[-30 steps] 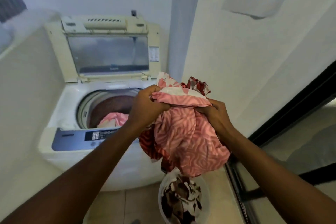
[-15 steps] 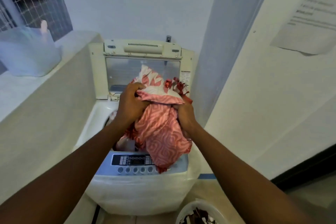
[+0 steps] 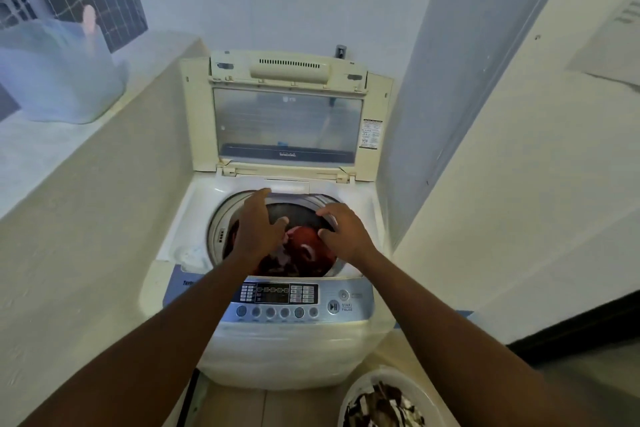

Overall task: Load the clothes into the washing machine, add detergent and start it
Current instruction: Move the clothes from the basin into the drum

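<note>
A white top-loading washing machine (image 3: pixel 291 354) stands in front of me with its lid (image 3: pixel 287 121) raised upright. Red and pink patterned clothes (image 3: pixel 304 253) lie down inside the round drum (image 3: pixel 228 215). My left hand (image 3: pixel 259 229) hovers over the drum's left side, fingers spread, holding nothing. Over the drum's right side, my right hand (image 3: pixel 346 232) is likewise spread and empty. The control panel (image 3: pixel 294 302) with its buttons runs along the machine's front edge. A white basket (image 3: pixel 384 399) with dark patterned clothes sits on the floor at the bottom right.
A low wall with a ledge (image 3: pixel 69 156) runs along the left and carries a translucent plastic bag (image 3: pixel 62 76). Walls close in behind and to the right of the machine. A paper notice (image 3: pixel 616 42) hangs on the right wall.
The pink patterned cloth that both hands held above the machine now lies in the drum. Both hands have let go and opened. The view has moved closer over the machine.
</note>
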